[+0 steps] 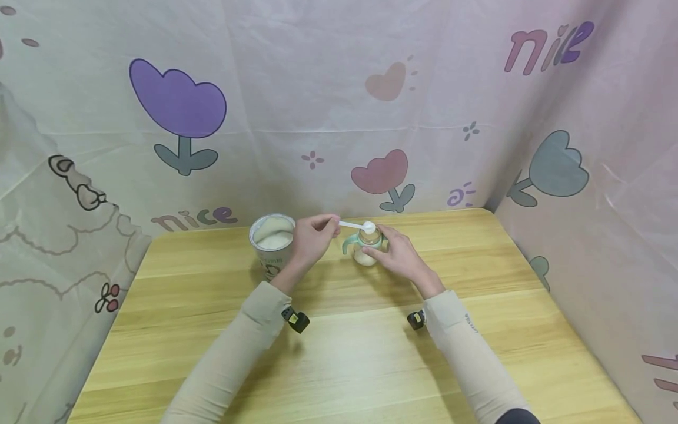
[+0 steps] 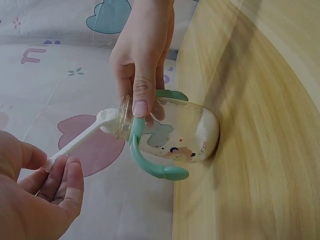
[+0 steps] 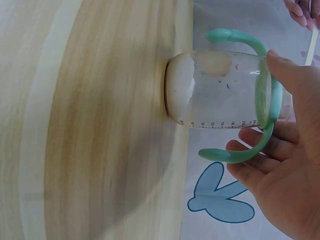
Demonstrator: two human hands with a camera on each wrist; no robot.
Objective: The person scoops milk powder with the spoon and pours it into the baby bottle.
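Observation:
My left hand (image 1: 313, 238) pinches the thin handle of a white measuring scoop (image 2: 82, 136). White powder heaps in the scoop's bowl, which is right at the open mouth of a clear baby bottle (image 2: 172, 131). That bottle stands upright on the table and has a mint-green collar with two curved handles (image 2: 159, 169). White powder (image 3: 180, 87) lies in its bottom. Around the bottle's neck and collar, my right hand (image 1: 398, 254) grips with thumb and fingers. Beside my left hand stands an opened tin (image 1: 270, 253) of white powder, its foil seal peeled partly back.
The wooden table (image 1: 349, 353) reaches back to a patterned cloth (image 1: 296, 106) hanging behind it and along both sides. Small black wrist cameras sit at both cuffs. The tin and bottle both stand near the table's back edge.

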